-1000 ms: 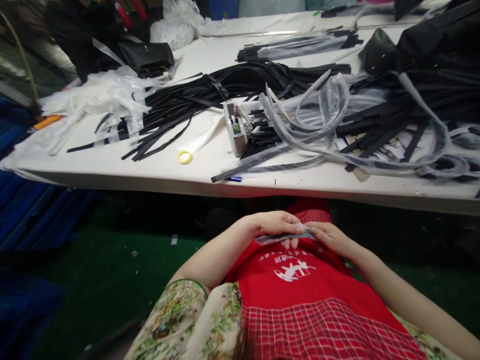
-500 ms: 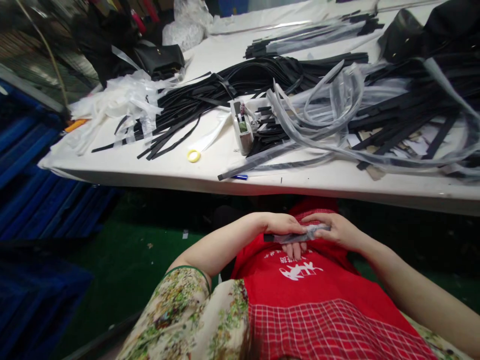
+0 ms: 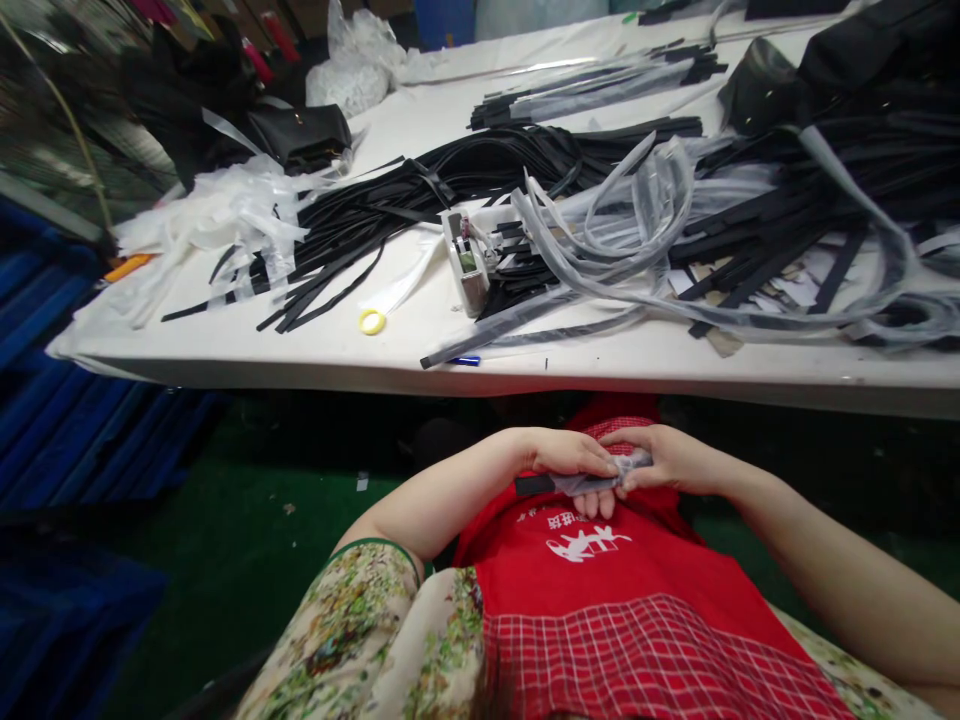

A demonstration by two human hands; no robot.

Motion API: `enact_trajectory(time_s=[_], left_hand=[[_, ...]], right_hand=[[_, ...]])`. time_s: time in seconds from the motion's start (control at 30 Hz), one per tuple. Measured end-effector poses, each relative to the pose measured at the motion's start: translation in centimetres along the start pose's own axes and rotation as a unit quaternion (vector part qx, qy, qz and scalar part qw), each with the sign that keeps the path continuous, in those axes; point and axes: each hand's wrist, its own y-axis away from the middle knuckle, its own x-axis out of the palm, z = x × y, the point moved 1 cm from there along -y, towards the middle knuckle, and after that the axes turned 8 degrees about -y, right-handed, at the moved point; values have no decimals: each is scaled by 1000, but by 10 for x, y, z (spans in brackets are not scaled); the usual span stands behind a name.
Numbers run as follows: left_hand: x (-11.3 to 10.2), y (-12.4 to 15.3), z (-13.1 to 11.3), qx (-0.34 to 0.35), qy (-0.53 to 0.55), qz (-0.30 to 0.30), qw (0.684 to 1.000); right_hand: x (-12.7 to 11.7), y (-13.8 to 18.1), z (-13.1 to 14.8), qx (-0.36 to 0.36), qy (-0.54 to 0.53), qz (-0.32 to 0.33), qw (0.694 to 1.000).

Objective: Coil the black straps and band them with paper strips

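Note:
Both hands rest in my lap over a red apron, below the white table's [image 3: 315, 350] front edge. My left hand [image 3: 574, 462] is closed round a short black strap [image 3: 541, 485] whose right part sits in clear plastic wrap; the bare black end sticks out to the left. My right hand [image 3: 671, 460] pinches the crumpled plastic wrap at the strap's right end. The two hands touch each other at the strap.
On the table lie heaps of black straps [image 3: 450, 185], plastic-wrapped straps [image 3: 630, 225], a pile of loose clear wrappers [image 3: 217, 210], a tape dispenser [image 3: 465, 262], a yellow tape ring [image 3: 371, 321], a blue pen [image 3: 466, 360] and a black bag [image 3: 300, 130]. Blue crates [image 3: 67, 430] stand at the left.
The black end of the strap now shows further out of the wrap at the left. My right hand has shifted slightly along the plastic; the view swayed right, then back.

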Motion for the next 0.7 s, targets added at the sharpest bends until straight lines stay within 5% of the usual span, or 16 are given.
enact_trajectory(time_s=[0.2,0.4,0.53,0.7], left_hand=[[10,-35,-2,-6,-46,-82,996],[-6,9,-1,-67,-84,-18,994],[-9,47,-11,9,-31,12,999],[-9,55,-34,177,125,-14,976]], right_hand=[[20,-6,2,26,-7,11,1000],[-14,18,-12,50,1,-77,996],[-28,33,-16,32,-17,-32,999],[-16,33,-6,8,-3,-47,999]])
